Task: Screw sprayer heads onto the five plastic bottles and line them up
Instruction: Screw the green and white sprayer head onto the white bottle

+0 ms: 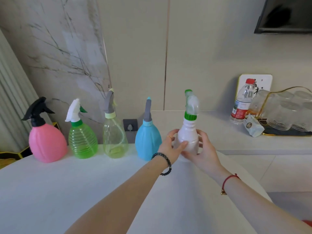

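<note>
- Both hands are clamped on the white bottle [187, 141]: the left hand [170, 147] wraps its left side with the thumb across the front, and the right hand [203, 152] cups its right side and base.
- The white bottle stands upright, long axis vertical, its clear sprayer head [192, 103] seated on a green collar.
- It sits at the right end of the row, just beside the blue bottle [148, 141]; whether its base touches the surface [67, 191] I cannot tell, since fingers hide it.
- Leftward stand the yellow-clear bottle [115, 137], the green bottle [82, 141] and the pink bottle [47, 142], all upright and capped.
- The clear ones show only dip tubes inside, seemingly no liquid.
- By my judgement, only final placement in line is left.
</note>
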{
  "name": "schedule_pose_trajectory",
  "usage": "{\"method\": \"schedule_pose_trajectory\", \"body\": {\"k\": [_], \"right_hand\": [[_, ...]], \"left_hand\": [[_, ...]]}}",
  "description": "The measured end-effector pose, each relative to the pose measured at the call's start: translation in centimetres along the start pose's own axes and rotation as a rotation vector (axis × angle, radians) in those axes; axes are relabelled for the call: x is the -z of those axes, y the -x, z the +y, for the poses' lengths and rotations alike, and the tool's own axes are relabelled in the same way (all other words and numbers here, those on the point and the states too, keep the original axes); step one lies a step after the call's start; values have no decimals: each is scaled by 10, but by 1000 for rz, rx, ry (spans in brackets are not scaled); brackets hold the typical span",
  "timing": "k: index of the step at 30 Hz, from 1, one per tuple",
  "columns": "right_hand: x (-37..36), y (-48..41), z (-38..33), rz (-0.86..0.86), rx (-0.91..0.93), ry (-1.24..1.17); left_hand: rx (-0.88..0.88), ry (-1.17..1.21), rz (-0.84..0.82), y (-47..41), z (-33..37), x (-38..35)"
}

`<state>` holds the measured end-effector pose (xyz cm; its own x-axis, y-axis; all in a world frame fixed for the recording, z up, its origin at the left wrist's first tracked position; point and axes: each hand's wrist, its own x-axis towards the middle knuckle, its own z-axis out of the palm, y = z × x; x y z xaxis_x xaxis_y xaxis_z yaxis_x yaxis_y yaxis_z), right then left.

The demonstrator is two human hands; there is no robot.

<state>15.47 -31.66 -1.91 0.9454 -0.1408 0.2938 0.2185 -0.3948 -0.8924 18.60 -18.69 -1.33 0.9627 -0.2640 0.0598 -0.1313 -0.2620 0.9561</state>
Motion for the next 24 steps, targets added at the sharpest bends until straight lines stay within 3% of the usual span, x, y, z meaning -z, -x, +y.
{"method": "schedule_pose_trajectory", "body": {"k": [8, 12, 15, 19, 21, 24], "right_hand": [[-3, -24, 29, -16, -18, 42], [2, -17, 34, -55, -51, 96], [11, -2, 19, -10, -74, 67], [33, 30, -43, 104, 106, -95], [46, 55, -88, 112, 247, -186], [74, 92, -165, 110, 459, -330]], "left_hand": [[30, 53, -3, -27, -19, -8], [94, -54, -75, -11, -22, -1], [25, -259, -93, 26, -26, 17], [-138, -776, -125, 83, -39, 60], [-110, -984, -159, 110, -44, 84], [14, -1103, -149, 145, -53, 112]]}}
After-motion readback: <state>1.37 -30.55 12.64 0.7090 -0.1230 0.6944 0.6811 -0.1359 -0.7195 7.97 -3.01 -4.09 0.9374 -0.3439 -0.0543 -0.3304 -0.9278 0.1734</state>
